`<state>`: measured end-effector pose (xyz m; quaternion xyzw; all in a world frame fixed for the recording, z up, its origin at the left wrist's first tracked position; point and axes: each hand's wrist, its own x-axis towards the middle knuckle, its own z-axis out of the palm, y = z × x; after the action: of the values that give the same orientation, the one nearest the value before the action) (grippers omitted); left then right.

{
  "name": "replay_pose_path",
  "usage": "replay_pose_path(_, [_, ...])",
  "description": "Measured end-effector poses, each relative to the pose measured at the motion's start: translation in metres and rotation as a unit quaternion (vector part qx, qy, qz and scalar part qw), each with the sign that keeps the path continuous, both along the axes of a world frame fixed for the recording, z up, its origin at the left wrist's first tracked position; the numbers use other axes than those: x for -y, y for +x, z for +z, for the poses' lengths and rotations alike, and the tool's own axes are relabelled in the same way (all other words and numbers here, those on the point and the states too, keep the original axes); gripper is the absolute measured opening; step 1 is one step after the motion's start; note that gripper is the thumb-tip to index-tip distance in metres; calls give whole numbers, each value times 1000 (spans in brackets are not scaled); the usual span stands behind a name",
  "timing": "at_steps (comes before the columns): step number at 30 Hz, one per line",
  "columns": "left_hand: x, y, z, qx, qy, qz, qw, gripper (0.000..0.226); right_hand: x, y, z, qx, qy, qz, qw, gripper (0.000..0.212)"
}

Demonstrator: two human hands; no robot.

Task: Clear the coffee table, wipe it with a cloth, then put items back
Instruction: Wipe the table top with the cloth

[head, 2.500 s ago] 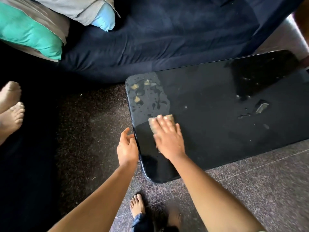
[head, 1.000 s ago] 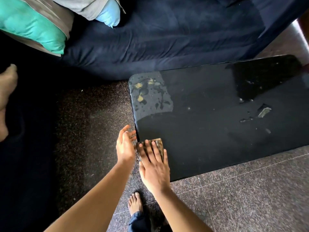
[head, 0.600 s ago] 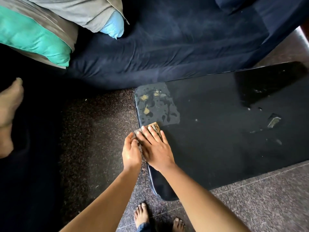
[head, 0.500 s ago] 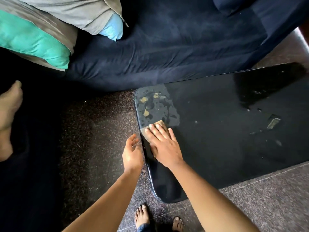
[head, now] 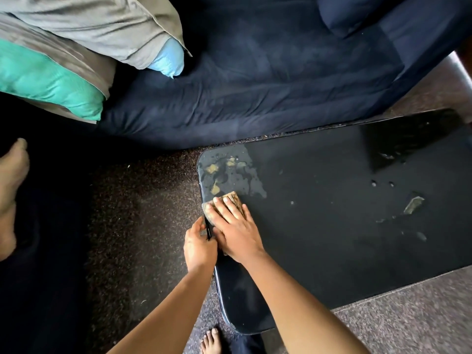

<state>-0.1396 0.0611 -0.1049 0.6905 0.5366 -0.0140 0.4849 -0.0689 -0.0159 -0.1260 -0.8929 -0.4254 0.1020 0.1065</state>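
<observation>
The glossy black coffee table (head: pixel 332 251) fills the right half of the view. My right hand (head: pixel 233 228) lies flat on a small tan cloth (head: pixel 233 196) and presses it onto the tabletop near the left edge. My left hand (head: pixel 198 244) is cupped against that left edge, just below the rim, right beside my right hand. A wet patch with yellowish crumbs (head: pixel 222 172) covers the far left corner, just beyond the cloth. Small scraps and droplets (head: pixel 412 204) lie toward the right of the tabletop.
A dark blue sofa (head: pixel 268 72) runs along the far side, close to the table. Grey, teal and light blue cushions (head: pixel 76 54) are piled at its left. Another person's bare foot (head: pixel 11 190) shows at the left edge. My own foot (head: pixel 210 341) stands on the speckled floor below.
My right hand has slid the cloth back toward the table's left edge, and my left hand has closed in against the rim beside it. The view shifted slightly.
</observation>
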Motion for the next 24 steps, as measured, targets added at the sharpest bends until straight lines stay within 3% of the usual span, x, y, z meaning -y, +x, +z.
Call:
replay_pose_path(2, [1, 4, 1, -5, 0, -12, 1000, 60, 18, 19, -1, 28, -18, -7, 999, 55])
replay_pose_path(6, [2, 8, 5, -13, 1, -15, 1000, 61, 42, 53, -2, -4, -54, -204, 978, 58])
replay_pose_path(10, [7, 3, 0, -8, 42, -73, 996, 61, 24, 49, -3, -10, -55, -234, 971, 61])
replay_pose_path(12, [12, -1, -2, -5, 66, -93, 993, 61, 10, 42, -2, -4, -36, -189, 981, 61])
replay_pose_path(15, [21, -5, -1, -27, 101, -106, 989, 59, -8, 34, -2, -17, -7, -37, 999, 59])
replay_pose_path(18, [28, -5, 2, -46, 153, -125, 979, 57, -3, 43, -1, 10, -2, 49, 999, 57])
replay_pose_path(20, [29, -3, 3, -65, 182, -145, 970, 57, 7, 57, -2, 18, -19, -8, 1000, 59])
replay_pose_path(24, [25, -3, 4, -83, 195, -181, 960, 61, 9, 72, -4, -13, -68, -219, 973, 60])
